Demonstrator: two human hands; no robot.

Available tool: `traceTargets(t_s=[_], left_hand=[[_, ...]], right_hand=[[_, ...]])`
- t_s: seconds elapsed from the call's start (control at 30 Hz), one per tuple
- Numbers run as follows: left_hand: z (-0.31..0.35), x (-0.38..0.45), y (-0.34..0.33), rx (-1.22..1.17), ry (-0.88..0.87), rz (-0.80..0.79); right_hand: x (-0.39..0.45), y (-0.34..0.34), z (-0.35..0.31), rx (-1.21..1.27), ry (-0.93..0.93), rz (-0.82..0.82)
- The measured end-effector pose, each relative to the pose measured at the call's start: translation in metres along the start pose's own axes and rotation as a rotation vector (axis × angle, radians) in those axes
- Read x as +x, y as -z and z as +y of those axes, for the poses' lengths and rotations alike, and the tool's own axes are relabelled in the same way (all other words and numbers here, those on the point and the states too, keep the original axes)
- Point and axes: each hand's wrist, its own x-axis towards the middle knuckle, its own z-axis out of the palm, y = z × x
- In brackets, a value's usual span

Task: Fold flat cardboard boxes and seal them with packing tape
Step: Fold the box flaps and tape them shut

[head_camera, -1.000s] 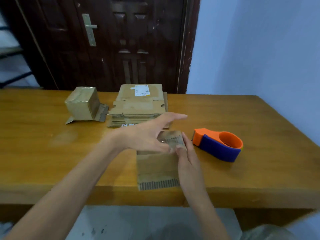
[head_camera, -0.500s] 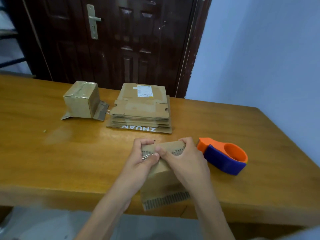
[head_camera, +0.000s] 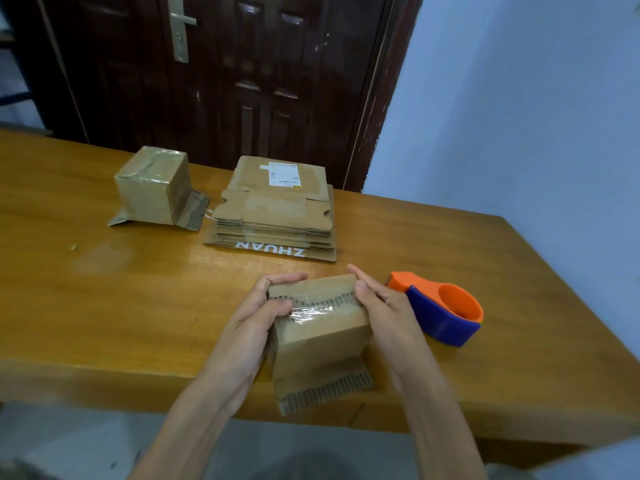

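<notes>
A small brown cardboard box stands partly opened near the table's front edge, with clear tape remnants across its top flap. My left hand grips its left side, fingers curled over the top edge. My right hand holds its right side, thumb on the flap. An orange and blue tape dispenser lies just right of my right hand. Behind them sits a stack of flat cardboard boxes, the bottom one printed with white letters.
A folded, taped box with splayed bottom flaps stands at the back left of the wooden table. A dark wooden door is behind the table, a pale blue wall at the right.
Both hands moved from pressing on the flat cardboard to gripping its sides, and the piece has opened from flat into a box shape. The camera moved closer.
</notes>
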Motion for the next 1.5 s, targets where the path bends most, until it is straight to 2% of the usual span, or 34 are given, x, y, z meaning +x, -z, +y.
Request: traceTargets(t_s=[0.13,0.27,0.33,0.37,0.43,0.47,0.53,0.63,0.7,0.77,0.83,0.87,0.97,1.0,1.07,1.13,1.2,1.4,1.5], left_hand=[[-0.009,-0.001,0.0,0.14,-0.137,0.004],[-0.018,-0.004,0.002,0.242,-0.211,-0.036],[-0.019,-0.002,0.009,0.279,-0.249,-0.046],[-0.019,-0.002,0.012,0.316,-0.286,-0.029],[-0.02,-0.006,0.012,0.343,-0.358,0.058],[-0.021,-0.009,0.01,0.323,-0.387,0.115],[-0.024,-0.014,0.003,0.314,-0.405,0.228],[-0.028,-0.008,-0.004,0.554,-0.483,0.315],[-0.029,0.001,-0.006,0.731,-0.58,0.261],[-0.027,0.01,-0.007,0.841,-0.667,0.126],[-0.028,0.02,-0.002,0.901,-0.709,-0.01],[-0.028,0.024,0.0,0.91,-0.722,-0.034],[-0.028,0.03,0.001,0.917,-0.726,0.013],[-0.029,0.031,-0.002,0.909,-0.723,0.033],[-0.032,0.031,-0.011,0.895,-0.734,0.068],[-0.034,0.033,-0.021,0.915,-0.748,0.091],[-0.033,0.035,-0.029,0.95,-0.741,0.095],[-0.004,0.045,-0.028,1.141,-0.742,0.022],[0.021,0.049,-0.037,1.234,-0.74,-0.011]], right_hand=[[0.0,-0.003,0.002,0.34,-0.169,-0.075],[-0.001,-0.006,0.012,0.34,-0.19,0.01],[-0.002,-0.006,0.015,0.255,-0.111,0.114],[-0.004,-0.005,0.015,0.177,-0.042,0.221],[-0.009,-0.002,0.016,0.051,0.161,0.409],[-0.014,-0.004,0.016,0.053,0.254,0.407],[-0.019,-0.011,0.02,0.061,0.354,0.242],[-0.002,-0.018,0.025,-0.038,0.368,0.024],[0.014,-0.015,0.019,-0.012,0.377,-0.07],[0.029,-0.009,0.011,-0.059,0.41,-0.131],[0.04,0.002,0.004,-0.234,0.439,-0.074],[0.043,0.011,0.002,-0.367,0.467,0.017],[0.042,0.06,0.003,-0.78,0.594,0.374],[0.04,0.079,0.008,-0.93,0.598,0.433],[0.035,0.106,0.022,-1.25,0.479,0.424],[0.034,0.119,0.039,-1.432,0.352,0.314],[0.031,0.122,0.05,-1.339,0.339,0.243],[0.02,0.13,0.059,-0.808,0.384,0.198],[0.011,0.132,0.049,-0.661,0.455,0.178]])
